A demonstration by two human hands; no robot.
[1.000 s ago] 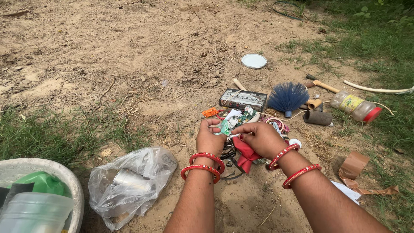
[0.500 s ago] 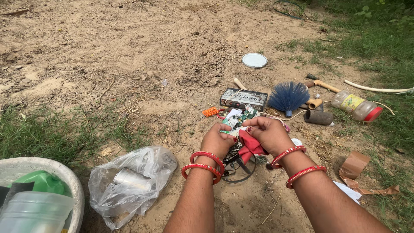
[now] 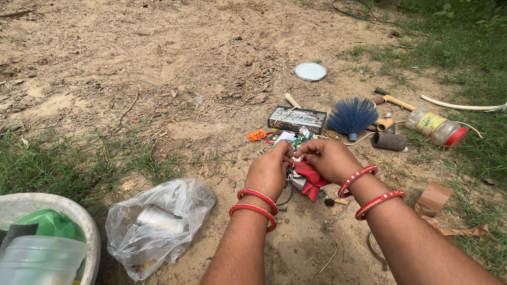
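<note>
My left hand (image 3: 270, 170) and my right hand (image 3: 328, 158) meet over a small heap of litter on the sandy ground, fingertips pinched together on a small item that the fingers hide. A crumpled red wrapper (image 3: 312, 181) hangs under my right palm. Both wrists wear red bangles. Green and white scraps (image 3: 296, 139) lie just beyond my fingers, with an orange piece (image 3: 256, 135) to their left.
A dark flat box (image 3: 297, 119), a blue brush head (image 3: 352, 116), a plastic bottle with a red cap (image 3: 436, 126), a white lid (image 3: 310, 72) and a brown tube (image 3: 388, 141) lie beyond. A clear bag holding a can (image 3: 156, 221) and a white basin (image 3: 53, 211) sit at left.
Both hands have drawn closer together and lifted slightly toward the scraps, and the red wrapper has shifted with my right hand.
</note>
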